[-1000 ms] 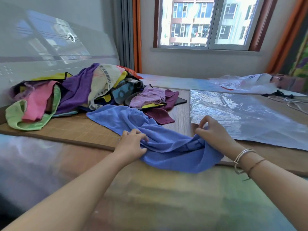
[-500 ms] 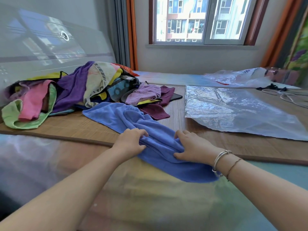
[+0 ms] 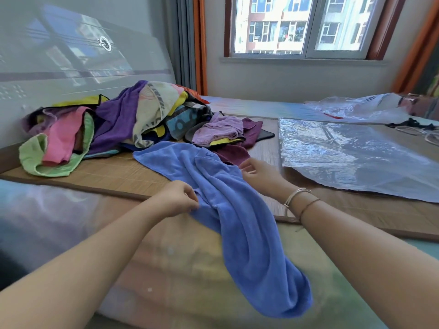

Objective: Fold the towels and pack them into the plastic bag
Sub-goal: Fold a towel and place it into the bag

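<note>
- Blue towel (image 3: 240,224) at frame centre, bunched lengthwise, running from mid-frame down toward lower right; far end lies on the woven mat (image 3: 114,173), near end hangs over the mat's front edge onto the colourful bedding.
- Left hand (image 3: 177,198) at centre, fingers curled, we read it as pinching the towel's left edge near a stitched hem.
- Right hand (image 3: 257,173) right of centre, fingers curled at the towel's right edge; thumb and fingertips seem to nip the fabric, though we see the contact only partly.
- Two bracelets (image 3: 298,200) on the right wrist.
- Pile of unfolded towels (image 3: 114,127) at left-middle of frame, against a glossy grey headboard (image 3: 71,55): green, pink, purple, cream patterned, yellow, teal ones tangled together.
- Lilac towel (image 3: 219,131) and maroon towel (image 3: 237,154) at the pile's right end, just behind the blue one; maroon touches the blue towel's far edge.
- Clear plastic bag (image 3: 351,153) lying flat on the mat, right-middle of frame, apart from the blue towel and beside the right hand.
- Second crumpled plastic bag (image 3: 361,106) at upper right, behind the flat one.
- Dark cord with pale cable (image 3: 420,129) at far right edge.
- Window (image 3: 301,24) at top centre, apartment blocks outside; orange curtain (image 3: 200,43) to its left.
</note>
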